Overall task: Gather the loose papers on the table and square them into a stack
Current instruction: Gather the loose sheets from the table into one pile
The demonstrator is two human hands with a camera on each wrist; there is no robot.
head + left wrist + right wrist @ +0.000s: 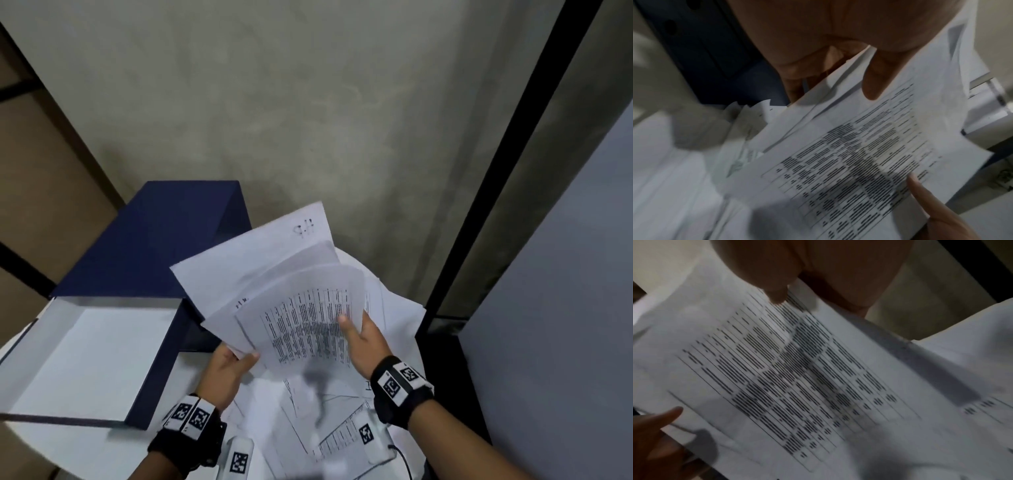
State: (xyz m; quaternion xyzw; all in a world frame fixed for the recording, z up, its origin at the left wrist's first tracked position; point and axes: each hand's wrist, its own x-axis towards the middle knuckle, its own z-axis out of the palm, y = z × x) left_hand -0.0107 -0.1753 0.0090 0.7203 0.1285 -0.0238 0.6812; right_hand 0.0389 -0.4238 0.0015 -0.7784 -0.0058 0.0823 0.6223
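Observation:
Both hands hold a fanned bundle of white papers (274, 284) above the table. The top sheet (308, 325) carries a printed table of dark text (849, 162) (787, 378). My left hand (233, 368) pinches the bundle's lower left corner, thumb (873, 78) on top, fingers underneath. My right hand (363, 334) grips the right edge, thumb (777, 292) pressed on the printed sheet. More loose papers (329, 418) lie scattered and overlapping on the table below, some with drawn lines and tables.
An open dark blue box (102, 359) with a white inside and raised lid (161, 240) stands on the left of the white table (54, 445). A white device with a cable (380, 445) lies on the papers near me. A grey wall stands behind.

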